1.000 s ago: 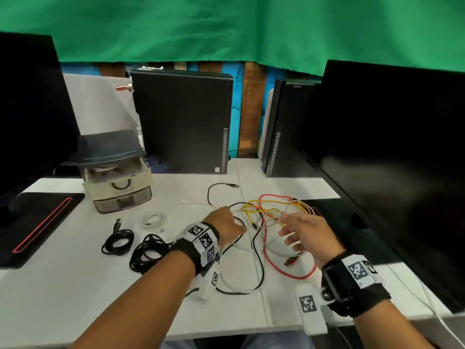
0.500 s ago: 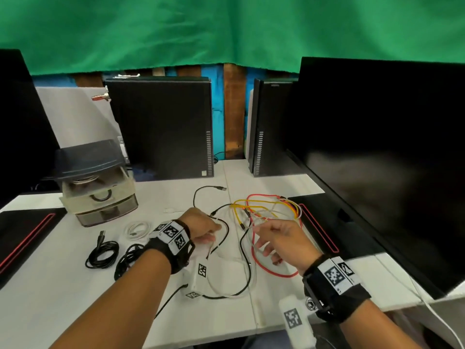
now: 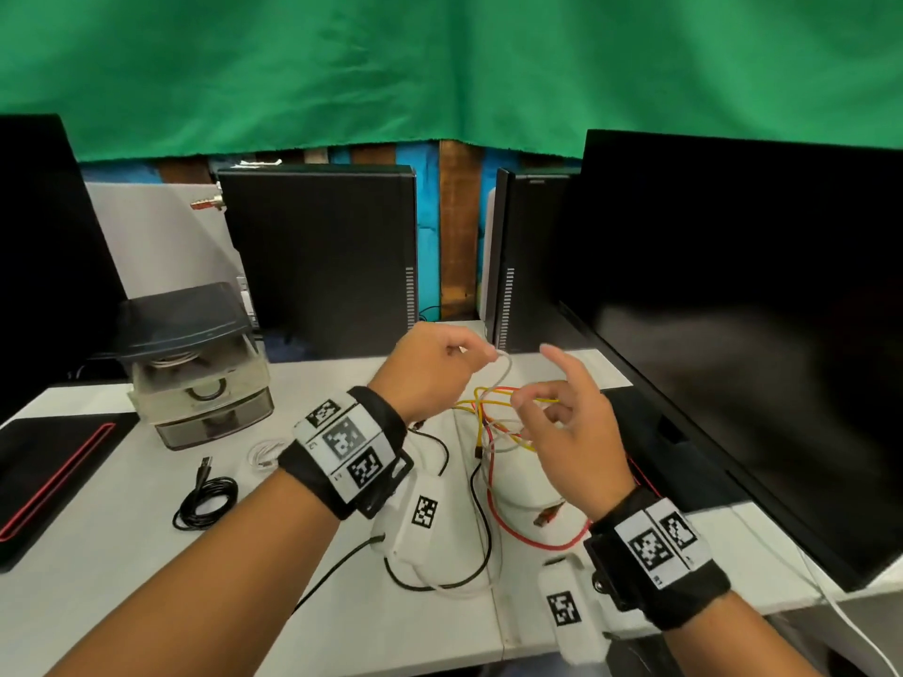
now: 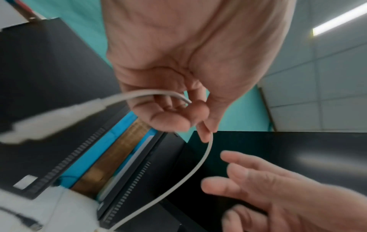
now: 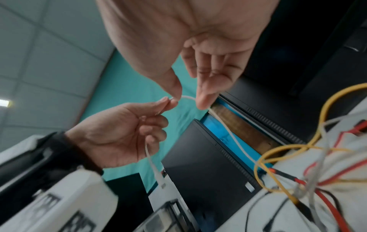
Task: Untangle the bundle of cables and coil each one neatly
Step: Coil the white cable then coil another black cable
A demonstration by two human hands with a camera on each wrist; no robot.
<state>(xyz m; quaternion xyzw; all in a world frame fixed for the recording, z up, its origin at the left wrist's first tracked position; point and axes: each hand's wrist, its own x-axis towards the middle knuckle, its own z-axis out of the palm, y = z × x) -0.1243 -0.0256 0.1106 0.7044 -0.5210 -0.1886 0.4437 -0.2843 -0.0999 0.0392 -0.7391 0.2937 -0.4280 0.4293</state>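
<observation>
Left hand raised above the white desk, thumb and fingertips pinched on a thin white cable near one end, short tail with connector dangling below the palm in the right wrist view; from the pinch, cable arcing down into the tangled bundle of yellow, red, white and black cables lying on the desk, just in front of the two upright black computer towers. Right hand beside the left, above the bundle, fingers spread and loosely bent, index finger pointing up, gripping nothing clearly visible. Left of the bundle on the desk: two coiled cables, one black, one white
</observation>
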